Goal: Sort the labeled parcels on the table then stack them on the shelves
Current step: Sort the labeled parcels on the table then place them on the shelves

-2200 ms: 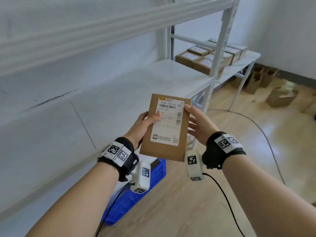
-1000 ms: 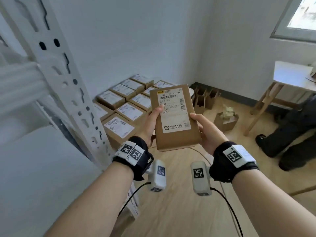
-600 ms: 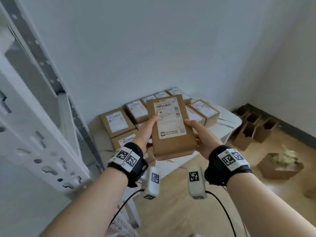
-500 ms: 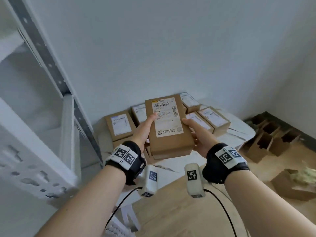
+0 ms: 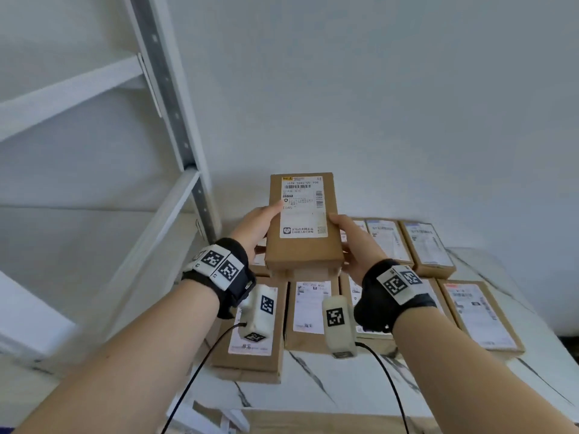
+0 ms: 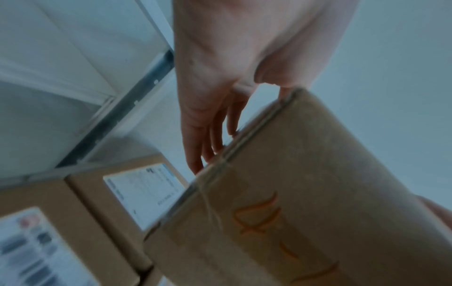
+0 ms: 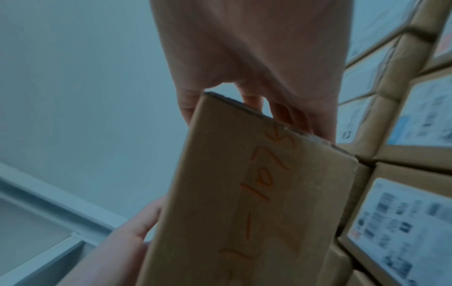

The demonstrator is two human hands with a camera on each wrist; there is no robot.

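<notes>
I hold a brown cardboard parcel [image 5: 302, 242] with a white shipping label face up, above the table. My left hand [image 5: 261, 225] grips its left edge, thumb on the label. My right hand [image 5: 354, 242] grips its right edge. The left wrist view has the parcel's underside [image 6: 305, 203] with orange handwriting and my left hand's fingers [image 6: 208, 131] along its edge. In the right wrist view that same underside [image 7: 257, 203] sits under my right hand [image 7: 257, 77]. Several labeled parcels [image 5: 308, 311] lie in rows on the table below.
The table [image 5: 344, 389] has a white marble-patterned top with a bare strip along its near edge. A white metal shelf unit [image 5: 175, 120] stands to the left, its upright right next to the table. A plain white wall rises behind.
The view has swung from the shelf to the table. Both hands keep their hold on the parcel, which now hangs over the rows of parcels, closer than half a second ago.
</notes>
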